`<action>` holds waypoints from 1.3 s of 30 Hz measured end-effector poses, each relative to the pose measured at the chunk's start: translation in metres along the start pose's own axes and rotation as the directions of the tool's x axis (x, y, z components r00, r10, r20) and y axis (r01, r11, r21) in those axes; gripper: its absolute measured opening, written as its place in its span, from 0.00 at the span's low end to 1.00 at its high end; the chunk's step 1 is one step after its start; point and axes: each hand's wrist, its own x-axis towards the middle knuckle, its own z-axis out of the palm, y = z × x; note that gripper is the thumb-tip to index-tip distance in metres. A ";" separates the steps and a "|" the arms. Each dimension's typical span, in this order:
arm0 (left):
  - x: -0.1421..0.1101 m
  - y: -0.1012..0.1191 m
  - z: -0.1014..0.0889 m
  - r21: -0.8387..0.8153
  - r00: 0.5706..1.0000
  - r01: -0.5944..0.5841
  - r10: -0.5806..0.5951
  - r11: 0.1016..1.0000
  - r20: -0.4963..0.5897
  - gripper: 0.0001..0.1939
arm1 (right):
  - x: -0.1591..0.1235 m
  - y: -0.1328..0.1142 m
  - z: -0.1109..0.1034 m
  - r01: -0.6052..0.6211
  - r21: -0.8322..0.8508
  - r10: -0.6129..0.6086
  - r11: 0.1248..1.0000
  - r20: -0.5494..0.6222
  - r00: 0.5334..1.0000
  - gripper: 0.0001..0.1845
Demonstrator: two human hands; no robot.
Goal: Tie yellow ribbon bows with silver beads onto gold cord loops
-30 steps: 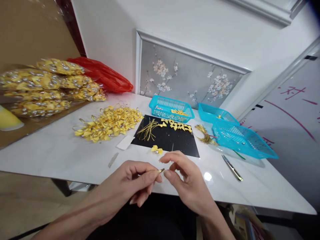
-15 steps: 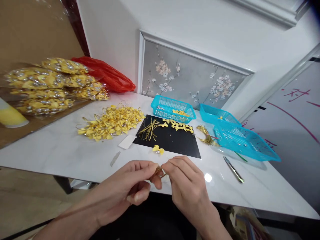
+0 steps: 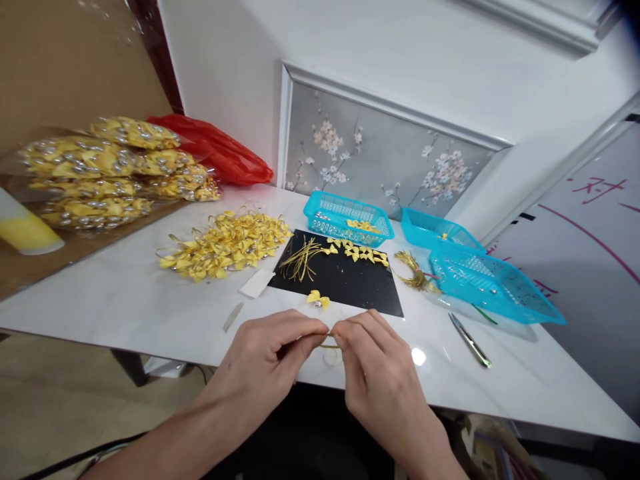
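My left hand (image 3: 273,353) and my right hand (image 3: 375,360) meet above the table's front edge, both closed in a pinch. Between their fingertips runs a thin gold cord (image 3: 329,335), part of it curving below the fingers; its ends are hidden. Just beyond the hands lies a yellow bow (image 3: 319,300) with a silvery bead. Behind it, a black mat (image 3: 345,287) carries loose gold cords (image 3: 303,260) and several yellow bows (image 3: 363,253).
Left of the mat is a heap of yellow bows (image 3: 230,243), with bagged ones (image 3: 85,160) farther left. Blue baskets (image 3: 320,223) stand at the back and right (image 3: 520,297). Thread snips (image 3: 470,341) and a gold cord bundle (image 3: 417,277) lie right. A white card (image 3: 257,283) touches the mat.
My left hand has turned, its fingers now folded together in a pinch. A short stretch of cord shows more plainly between both hands. The view has shifted slightly.
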 end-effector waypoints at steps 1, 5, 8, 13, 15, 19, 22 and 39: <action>0.001 0.000 -0.001 0.008 1.000 -0.011 0.011 1.000 0.001 0.10 | 0.000 0.000 0.000 -0.017 0.025 0.017 1.000 -0.001 1.000 0.13; 0.004 0.001 -0.002 0.020 0.999 0.029 -0.029 0.999 0.027 0.11 | 0.000 0.000 0.000 -0.104 0.139 0.105 0.985 -0.002 0.994 0.11; 0.006 0.001 -0.002 0.001 0.998 0.054 -0.054 0.999 0.042 0.13 | 0.002 -0.001 -0.002 -0.169 0.206 0.169 0.964 0.016 0.985 0.10; 0.005 0.001 -0.003 -0.024 0.996 0.079 -0.078 0.997 0.044 0.13 | 0.004 -0.001 -0.004 -0.233 0.277 0.226 0.932 0.060 0.972 0.09; 0.005 0.001 -0.003 -0.021 0.995 0.091 -0.090 0.996 0.041 0.13 | 0.004 -0.001 -0.004 -0.235 0.265 0.229 0.935 0.055 0.972 0.09; 0.005 0.001 -0.002 -0.025 0.995 0.098 -0.097 0.995 0.033 0.12 | 0.003 0.000 -0.001 -0.190 0.192 0.190 0.963 0.021 0.982 0.09; 0.005 0.000 0.000 -0.037 0.994 0.107 -0.105 0.994 0.035 0.12 | 0.001 0.000 0.003 -0.122 0.118 0.125 0.985 -0.014 0.992 0.11; 0.087 -0.041 0.002 0.459 0.985 0.084 -0.142 0.884 0.094 0.07 | -0.011 0.013 0.011 -0.362 0.228 0.379 0.904 -0.034 0.925 0.12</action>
